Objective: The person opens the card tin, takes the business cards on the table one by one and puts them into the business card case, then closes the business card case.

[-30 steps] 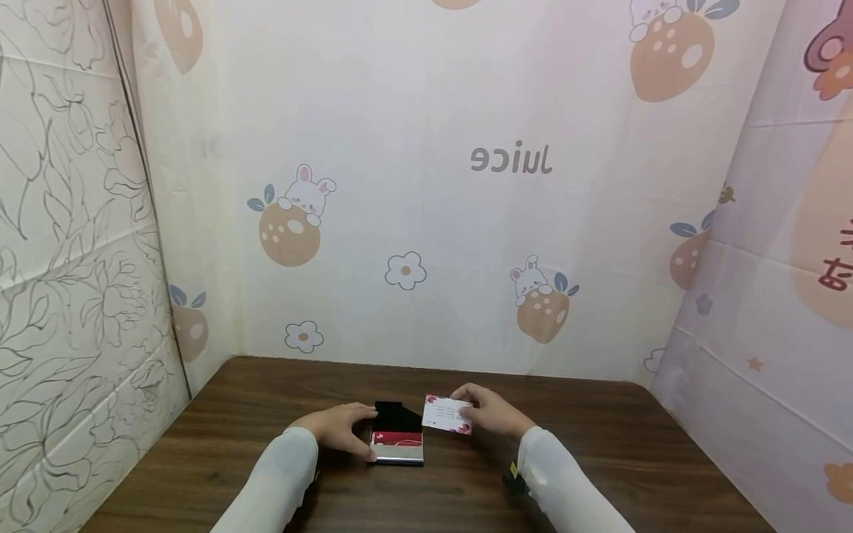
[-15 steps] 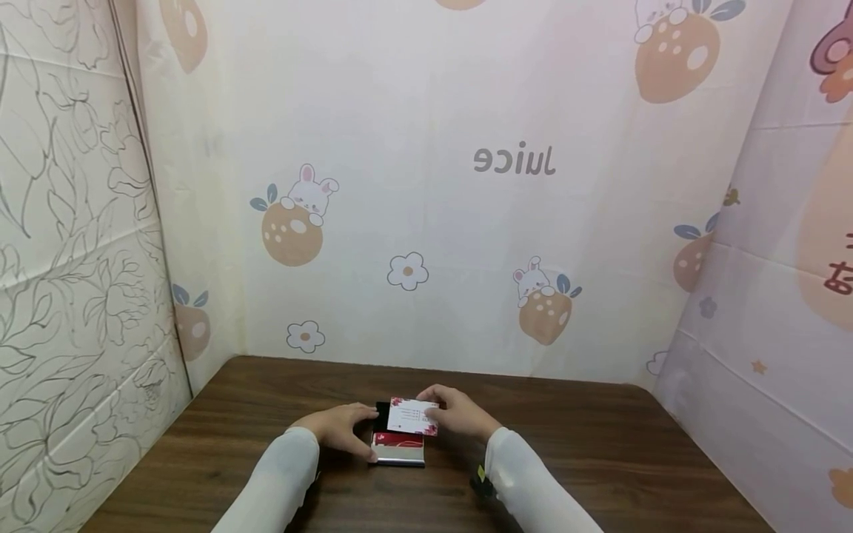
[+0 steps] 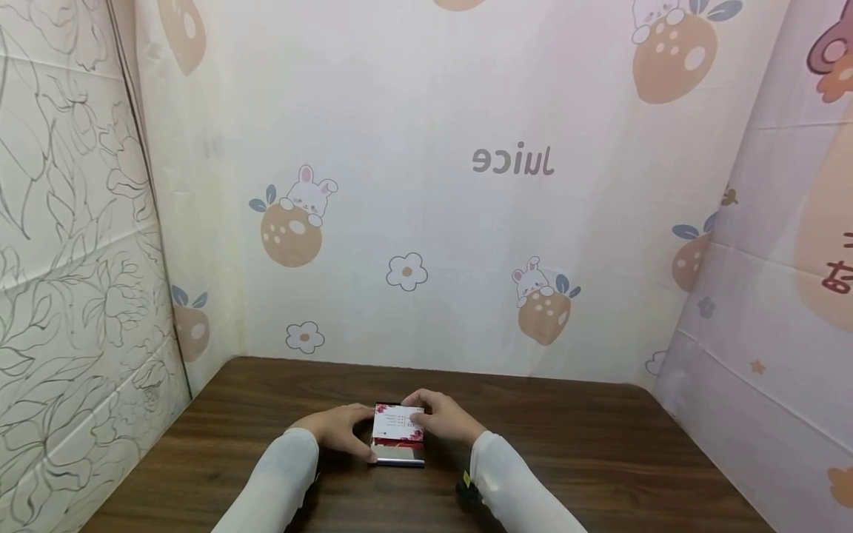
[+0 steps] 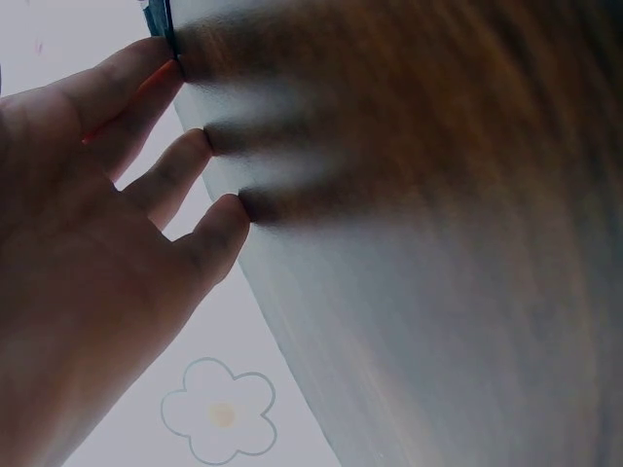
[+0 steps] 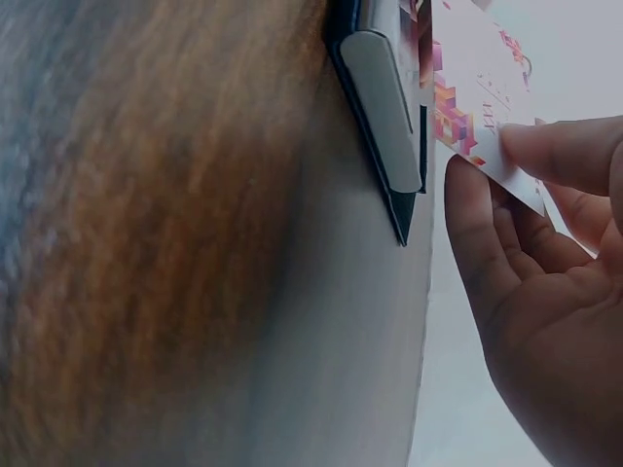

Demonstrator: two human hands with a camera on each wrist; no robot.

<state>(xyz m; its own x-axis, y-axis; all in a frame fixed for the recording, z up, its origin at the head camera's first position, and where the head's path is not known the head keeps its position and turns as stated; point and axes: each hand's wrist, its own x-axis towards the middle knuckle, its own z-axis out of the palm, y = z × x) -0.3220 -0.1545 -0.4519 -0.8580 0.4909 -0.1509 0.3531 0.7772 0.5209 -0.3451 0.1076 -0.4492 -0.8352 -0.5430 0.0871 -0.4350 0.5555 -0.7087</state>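
Note:
A metal business card case [image 3: 397,452] lies with its black lid laid back on the table, a red-printed card inside its near half. My left hand [image 3: 338,429] is at the case's left side, thumb at the near corner and index finger by the lid. In the left wrist view, the other fingertips [image 4: 234,209] touch the tabletop, fairly straight. My right hand [image 3: 445,416] pinches a white business card [image 3: 395,423] with red floral corners between thumb and fingers, over the lid. In the right wrist view, the card [image 5: 477,88] is tilted, raised beside the case [image 5: 384,107].
The case stands on a dark wood-grain table [image 3: 566,459], near its middle. A white printed curtain [image 3: 426,185] hangs behind the far edge, with more sheets at both sides. A dark wrist-worn device [image 3: 468,488] is under the right sleeve.
My right hand has carried the business card leftward, from right of the case to over the lid, covering most of it. The left hand and the case have stayed in place.

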